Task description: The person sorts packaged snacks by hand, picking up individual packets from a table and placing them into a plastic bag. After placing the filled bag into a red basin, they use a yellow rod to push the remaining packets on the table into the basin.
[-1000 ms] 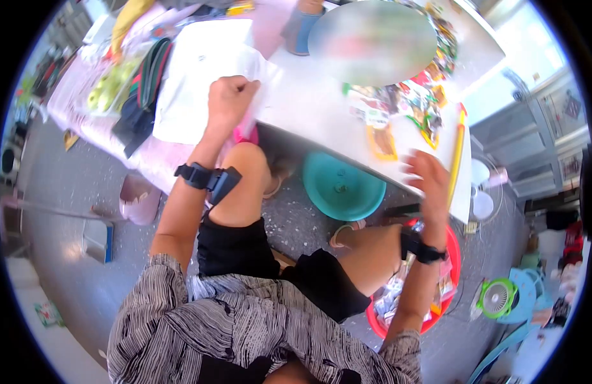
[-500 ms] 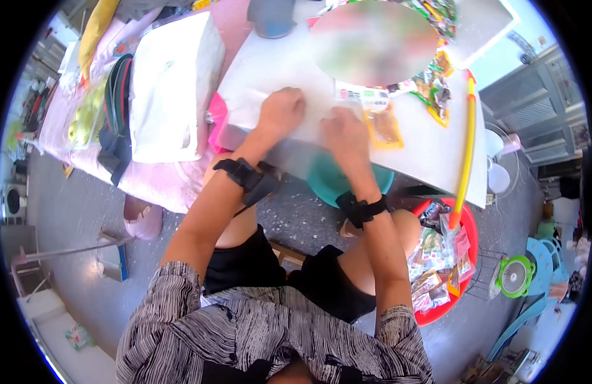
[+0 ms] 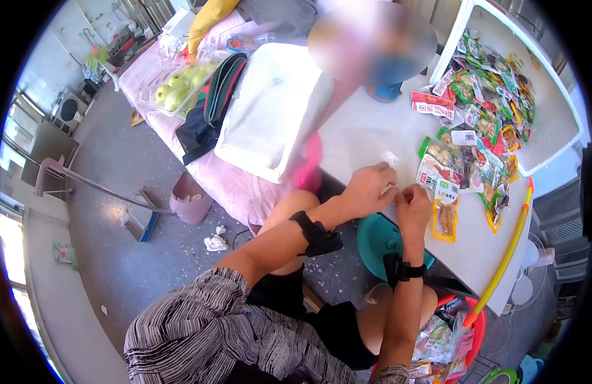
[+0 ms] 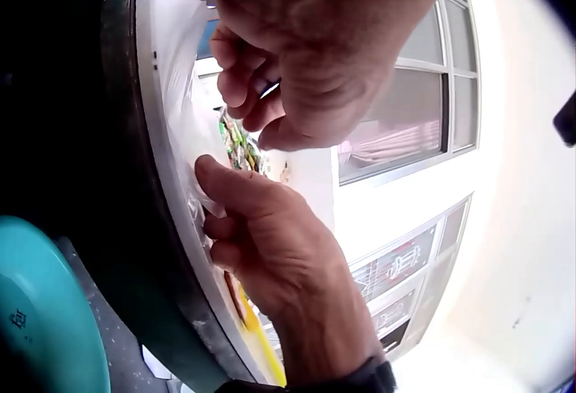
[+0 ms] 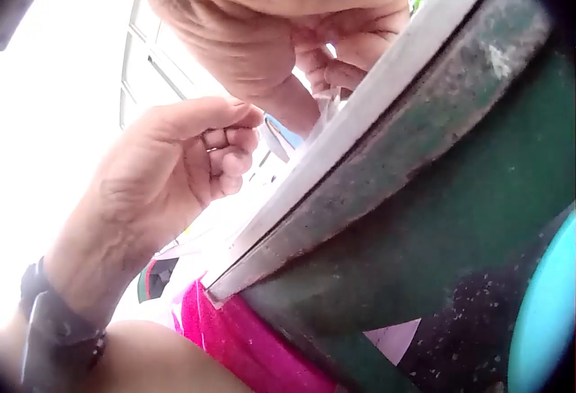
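Over the near edge of the white table (image 3: 347,121), both hands are close together. My right hand (image 3: 413,208) pinches a thin, translucent plastic bag (image 4: 184,78) between thumb and fingers, plainest in the left wrist view. Beside it is my left hand (image 3: 366,190), its fingers bent and the thumb close to the forefinger, as the right wrist view shows. I cannot tell whether a fold of the bag is between those fingertips. Just right of the hands lies a yellow-edged snack packet (image 3: 445,217), below a heap of small packets (image 3: 481,137).
A white-rimmed tray (image 3: 558,137) stands at the far right with packets spilling out. Left are a white padded bag (image 3: 270,96) and green fruit (image 3: 177,93). A yellow stick (image 3: 507,256) lies along the right edge. Below are a teal basin (image 3: 373,246) and a red tub (image 3: 480,320) of packets.
My hands, wide apart a second ago, have come together at the table's near edge. The head view has turned, bringing more of the packet heap and the white-rimmed tray into sight.
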Available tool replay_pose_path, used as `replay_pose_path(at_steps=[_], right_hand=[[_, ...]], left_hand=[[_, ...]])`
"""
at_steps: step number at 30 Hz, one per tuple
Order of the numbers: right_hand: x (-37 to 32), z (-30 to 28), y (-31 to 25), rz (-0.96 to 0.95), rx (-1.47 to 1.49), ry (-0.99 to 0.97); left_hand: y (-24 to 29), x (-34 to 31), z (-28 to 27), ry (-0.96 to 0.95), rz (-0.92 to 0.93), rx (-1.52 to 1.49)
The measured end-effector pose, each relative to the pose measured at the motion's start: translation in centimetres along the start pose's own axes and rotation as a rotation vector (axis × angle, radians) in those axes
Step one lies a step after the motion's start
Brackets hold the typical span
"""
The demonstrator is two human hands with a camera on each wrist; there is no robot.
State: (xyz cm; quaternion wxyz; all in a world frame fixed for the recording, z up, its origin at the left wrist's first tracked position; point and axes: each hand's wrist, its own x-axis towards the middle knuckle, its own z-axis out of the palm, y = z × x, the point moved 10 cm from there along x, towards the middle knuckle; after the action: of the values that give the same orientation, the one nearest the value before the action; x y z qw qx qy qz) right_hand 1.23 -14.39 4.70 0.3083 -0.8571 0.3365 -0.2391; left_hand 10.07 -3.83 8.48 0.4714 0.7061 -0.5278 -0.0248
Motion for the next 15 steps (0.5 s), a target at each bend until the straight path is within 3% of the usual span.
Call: replay_pose_path(at_steps=[2,5,10,15], right_hand=[[0.2,-0.6,0.6,0.012,0.134,0.062],[1.1,-1.0,0.9,0.003,0.274,0.057],[1.5,-1.9,1.3,0.019,0.353,0.083],[1.5,-2.3,3.0,0.185,0.541,0.085]], left_hand=[[-0.1,-0.4,0.7,-0.107,-0.053,-0.002],[2.0,-0.4,0.8,-0.085,0.111,0.100],[0.9,-1.1,3.4,-0.163,0.210,0.389],[3.8,-0.1,0.9,0.020,0.231,0.325]])
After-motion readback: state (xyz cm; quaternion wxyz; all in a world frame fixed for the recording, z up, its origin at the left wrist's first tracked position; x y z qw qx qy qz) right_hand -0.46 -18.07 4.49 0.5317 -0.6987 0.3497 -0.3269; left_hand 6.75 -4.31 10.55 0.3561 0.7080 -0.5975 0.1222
